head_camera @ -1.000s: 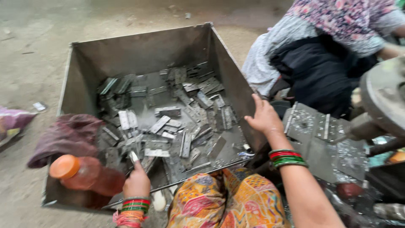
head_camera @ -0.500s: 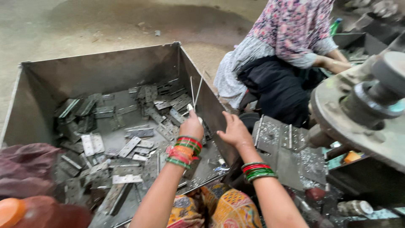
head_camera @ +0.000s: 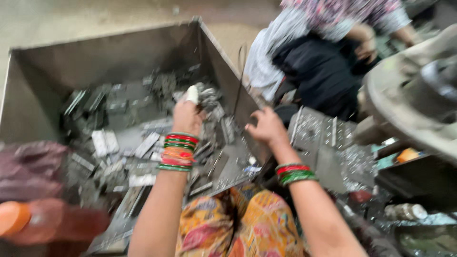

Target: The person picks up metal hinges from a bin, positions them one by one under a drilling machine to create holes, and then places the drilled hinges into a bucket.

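The left hand [head_camera: 186,114] is inside the metal bin [head_camera: 119,47], fingers curled together over a clump of grey metal pieces [head_camera: 207,97] that lies at its 1 o'clock, in contact with the fingertips. Motion blur hides whether the clump is actually clamped. A pale fingertip or small pale item shows at the top of the hand; which it is cannot be told. No long axis can be read from the clump.

The right hand [head_camera: 266,126] is at the bin's near right wall, at 3 o'clock from the left hand, fingers loosely bent and apart, holding nothing visible. The left hand is the nearer one to the pieces.

More flat metal strips [head_camera: 143,145] cover the bin floor at 7 to 9 o'clock. A perforated metal plate [head_camera: 328,143] lies just right of the bin. An orange-capped bottle [head_camera: 28,221] and a dark cloth [head_camera: 28,166] sit at the lower left. Another seated person [head_camera: 323,57] is at 1 o'clock, beyond the bin wall.
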